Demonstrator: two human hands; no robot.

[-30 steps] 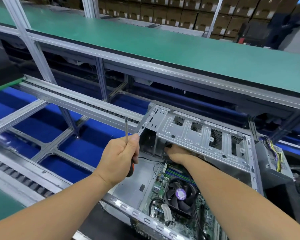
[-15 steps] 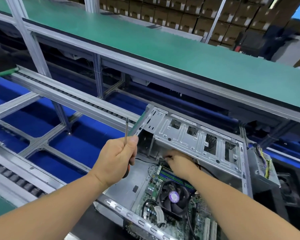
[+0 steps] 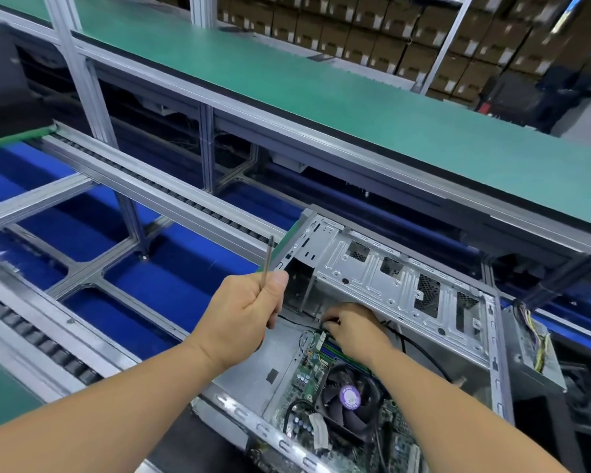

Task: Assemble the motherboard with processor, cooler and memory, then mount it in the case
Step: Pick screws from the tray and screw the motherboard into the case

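Observation:
An open grey metal case (image 3: 382, 271) lies on its side in front of me. Inside it sits the green motherboard (image 3: 307, 380), with a black cooler fan (image 3: 350, 397) bearing a purple label and memory sticks (image 3: 338, 349) beside it. My left hand (image 3: 243, 315) hovers over the case's left end, shut on a screwdriver (image 3: 269, 257) whose shaft points up. My right hand (image 3: 352, 326) reaches under the drive bay at the board's far corner, fingers pinched around a black cable (image 3: 420, 349); the fingertips are partly hidden.
A power supply (image 3: 533, 353) with coloured wires sits at the case's right end. A roller conveyor rail (image 3: 157, 196) and blue floor panels (image 3: 171, 285) lie to the left. A green shelf (image 3: 355, 107) runs across behind, with stacked cartons (image 3: 389, 29) beyond.
My right hand has drawn back from deep under the drive bay toward the board's far corner. My left hand keeps the screwdriver upright and barely shifts. The view has tilted slightly.

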